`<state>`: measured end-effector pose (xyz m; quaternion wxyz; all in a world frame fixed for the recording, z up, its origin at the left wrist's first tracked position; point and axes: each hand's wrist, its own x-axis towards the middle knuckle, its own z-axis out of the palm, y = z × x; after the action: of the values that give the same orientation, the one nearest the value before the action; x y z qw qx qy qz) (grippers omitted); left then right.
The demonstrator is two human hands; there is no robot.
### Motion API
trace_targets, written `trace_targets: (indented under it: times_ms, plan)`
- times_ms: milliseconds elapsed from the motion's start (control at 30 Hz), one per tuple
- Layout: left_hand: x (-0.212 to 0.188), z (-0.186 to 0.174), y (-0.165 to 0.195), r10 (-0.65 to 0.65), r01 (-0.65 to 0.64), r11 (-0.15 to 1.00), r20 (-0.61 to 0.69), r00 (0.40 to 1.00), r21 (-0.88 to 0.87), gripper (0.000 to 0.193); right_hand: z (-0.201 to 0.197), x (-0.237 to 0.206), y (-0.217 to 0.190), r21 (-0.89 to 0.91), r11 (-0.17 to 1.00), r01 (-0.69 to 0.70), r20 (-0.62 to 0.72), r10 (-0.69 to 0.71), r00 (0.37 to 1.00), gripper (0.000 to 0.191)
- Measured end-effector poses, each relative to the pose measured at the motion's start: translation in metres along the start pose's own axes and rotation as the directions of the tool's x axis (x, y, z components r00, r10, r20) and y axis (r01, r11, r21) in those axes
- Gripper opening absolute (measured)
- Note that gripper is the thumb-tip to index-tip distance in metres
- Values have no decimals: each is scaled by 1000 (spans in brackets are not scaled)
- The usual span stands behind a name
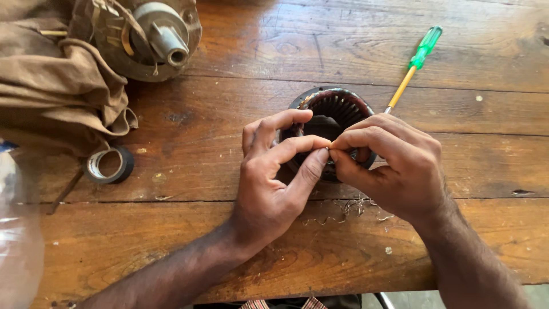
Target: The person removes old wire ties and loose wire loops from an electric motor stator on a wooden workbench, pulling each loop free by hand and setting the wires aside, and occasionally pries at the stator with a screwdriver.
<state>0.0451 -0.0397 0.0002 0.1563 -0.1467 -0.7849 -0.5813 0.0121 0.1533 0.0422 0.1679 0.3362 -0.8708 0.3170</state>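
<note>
A round metal motor stator with dark slots inside its bore stands on the wooden table. My left hand and my right hand meet over its near rim. Both pinch something small between thumb and fingertips at the stator's edge; it is too small to make out. Loose curls of thin wire lie on the table just below my hands.
A screwdriver with a green handle and yellow shaft lies beyond the stator, at the right. A motor end part with a shaft rests on brown cloth at top left. A roll of tape lies at left.
</note>
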Motion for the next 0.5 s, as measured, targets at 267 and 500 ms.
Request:
trace_targets:
  times_ms: [267, 500]
  plan:
    - [7, -4, 2, 34, -35, 999, 20, 999, 32, 14, -6, -1, 11, 170, 985, -6, -99, 23, 995, 17]
    - [1, 0, -11, 24, -21, 997, -38, 999, 68, 13, 6, -11, 12, 54, 971, 231, -119, -223, 967, 24]
